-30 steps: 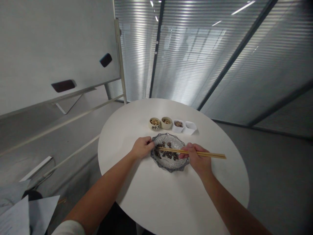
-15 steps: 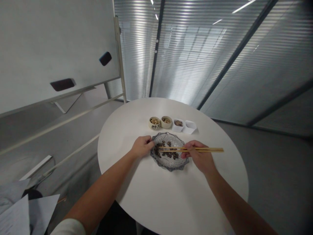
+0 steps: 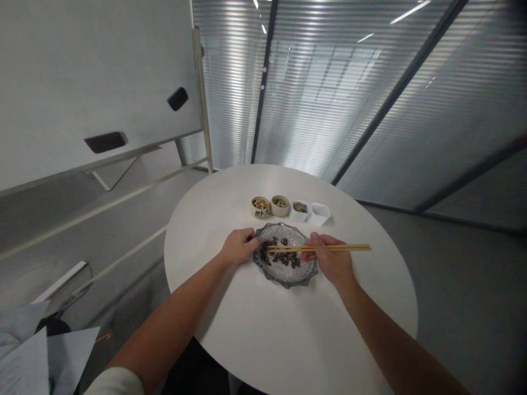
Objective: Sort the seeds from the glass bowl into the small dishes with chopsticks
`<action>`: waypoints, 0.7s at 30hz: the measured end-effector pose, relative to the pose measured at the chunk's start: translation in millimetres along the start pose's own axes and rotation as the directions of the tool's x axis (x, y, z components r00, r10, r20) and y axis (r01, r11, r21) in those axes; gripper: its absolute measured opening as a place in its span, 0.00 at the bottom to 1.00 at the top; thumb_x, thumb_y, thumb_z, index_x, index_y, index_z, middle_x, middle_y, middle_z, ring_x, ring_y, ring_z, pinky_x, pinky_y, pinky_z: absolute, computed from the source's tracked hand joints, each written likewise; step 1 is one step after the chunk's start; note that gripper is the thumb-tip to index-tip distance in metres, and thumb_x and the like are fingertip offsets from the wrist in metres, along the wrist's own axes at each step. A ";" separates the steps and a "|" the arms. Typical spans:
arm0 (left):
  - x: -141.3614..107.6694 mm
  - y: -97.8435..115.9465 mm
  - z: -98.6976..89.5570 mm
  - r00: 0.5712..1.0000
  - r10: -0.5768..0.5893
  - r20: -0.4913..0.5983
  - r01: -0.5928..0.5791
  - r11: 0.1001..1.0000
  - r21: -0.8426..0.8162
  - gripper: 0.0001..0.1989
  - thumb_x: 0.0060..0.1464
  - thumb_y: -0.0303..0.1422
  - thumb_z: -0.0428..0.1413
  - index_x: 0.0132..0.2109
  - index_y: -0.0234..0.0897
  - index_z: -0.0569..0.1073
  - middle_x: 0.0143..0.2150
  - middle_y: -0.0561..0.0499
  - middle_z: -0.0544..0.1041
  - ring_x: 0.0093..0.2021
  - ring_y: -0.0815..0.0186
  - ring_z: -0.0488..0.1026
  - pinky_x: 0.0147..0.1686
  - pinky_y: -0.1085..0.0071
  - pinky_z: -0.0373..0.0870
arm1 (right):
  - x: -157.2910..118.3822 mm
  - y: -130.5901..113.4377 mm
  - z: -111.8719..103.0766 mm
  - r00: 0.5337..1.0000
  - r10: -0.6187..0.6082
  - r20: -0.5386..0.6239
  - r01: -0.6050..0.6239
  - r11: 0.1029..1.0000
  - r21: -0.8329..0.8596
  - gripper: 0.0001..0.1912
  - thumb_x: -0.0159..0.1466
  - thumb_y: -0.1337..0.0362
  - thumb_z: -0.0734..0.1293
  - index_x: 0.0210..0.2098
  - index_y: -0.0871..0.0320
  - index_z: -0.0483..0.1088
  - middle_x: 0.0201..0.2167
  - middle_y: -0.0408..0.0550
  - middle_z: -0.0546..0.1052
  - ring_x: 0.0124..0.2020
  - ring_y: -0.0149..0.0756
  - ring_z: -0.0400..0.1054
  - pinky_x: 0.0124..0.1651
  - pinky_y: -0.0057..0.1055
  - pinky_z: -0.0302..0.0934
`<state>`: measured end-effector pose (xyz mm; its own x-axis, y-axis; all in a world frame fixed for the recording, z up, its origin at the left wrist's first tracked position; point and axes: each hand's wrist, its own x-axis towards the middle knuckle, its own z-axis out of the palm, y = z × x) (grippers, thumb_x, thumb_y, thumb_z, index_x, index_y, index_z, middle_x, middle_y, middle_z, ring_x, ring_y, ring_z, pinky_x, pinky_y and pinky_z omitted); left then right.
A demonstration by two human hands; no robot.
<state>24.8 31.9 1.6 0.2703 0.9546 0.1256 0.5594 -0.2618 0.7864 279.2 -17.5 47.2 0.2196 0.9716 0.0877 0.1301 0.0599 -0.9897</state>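
A clear glass bowl (image 3: 288, 281) with a scalloped rim sits on the round white table, holding several small dark brown pieces (image 3: 293, 259), too small to name. My left hand (image 3: 241, 244) grips the bowl's left rim between thumb and fingers. Wooden chopsticks (image 3: 352, 248) lie in my right hand (image 3: 332, 258), which is closed around them over the bowl's right side. Their tips reach left across the bowl, close together, among the dark pieces near the left wall. Whether a piece is pinched between the tips, I cannot tell.
Behind the bowl stand two cream round bowls (image 3: 260, 213) with pale nut-like pieces, a white cup (image 3: 300, 217) with brownish bits and another white cup (image 3: 321, 220). A whiteboard (image 3: 102, 71) on a frame is at the left; papers (image 3: 69, 354) lie lower left.
The chopsticks' tips have drawn together from a wider gap. My right hand has shifted slightly left and the chopsticks with it. My left hand stays on the rim.
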 end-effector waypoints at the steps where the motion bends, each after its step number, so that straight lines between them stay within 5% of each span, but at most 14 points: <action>1: -0.1 0.3 -0.3 1.000 0.000 0.004 0.000 1.000 -0.003 0.13 0.56 0.40 0.51 0.27 0.38 0.66 0.22 0.58 0.61 0.27 0.70 0.60 0.28 0.71 0.51 | 0.4 1.3 0.7 1.000 -0.004 -0.013 0.004 1.000 0.004 0.29 0.55 0.37 0.73 0.24 0.59 0.76 0.16 0.50 0.78 0.15 0.40 0.74 0.20 0.31 0.74; 16: -0.2 1.0 -1.2 1.000 0.009 0.000 -0.009 1.000 -0.008 0.13 0.55 0.39 0.51 0.27 0.37 0.68 0.22 0.57 0.61 0.27 0.70 0.60 0.28 0.72 0.53 | -1.6 3.6 -4.1 0.988 -0.087 -0.127 0.085 0.996 -0.017 0.28 0.58 0.37 0.72 0.24 0.59 0.75 0.17 0.50 0.79 0.15 0.40 0.75 0.19 0.30 0.72; 21: 0.0 -0.2 0.0 1.000 0.003 -0.003 -0.003 1.000 -0.009 0.13 0.55 0.40 0.51 0.27 0.37 0.67 0.22 0.58 0.61 0.27 0.70 0.60 0.28 0.72 0.53 | -1.4 -4.9 -13.6 0.998 -0.068 -0.017 0.069 0.998 0.013 0.28 0.56 0.36 0.73 0.26 0.58 0.74 0.18 0.50 0.79 0.17 0.41 0.76 0.22 0.33 0.75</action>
<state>24.8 31.9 1.4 0.2697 0.9542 0.1293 0.5519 -0.2632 0.7913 291.4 -22.2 53.5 0.2267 0.9612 0.1572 0.1325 0.1294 -0.9827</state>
